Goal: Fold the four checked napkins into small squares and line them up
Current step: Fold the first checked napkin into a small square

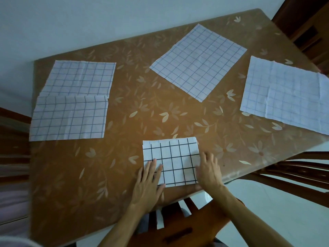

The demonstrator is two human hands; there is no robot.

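A folded checked napkin [173,160] lies near the table's front edge. My left hand [148,182] presses flat on its lower left corner. My right hand [209,170] rests with straight fingers on its right edge. On the left lies a larger checked napkin [71,117] folded in half, and behind it, partly tucked under, another checked napkin [80,78]. An unfolded checked napkin [198,61] sits at an angle at the back centre. A further checked napkin [288,95] lies open at the right, reaching the table's edge.
The table [128,122] has an orange-brown floral cover. A wooden chair back [192,227] stands below my arms at the front. More dark chairs [299,173] are at the right and the far right corner. A pale wall lies behind.
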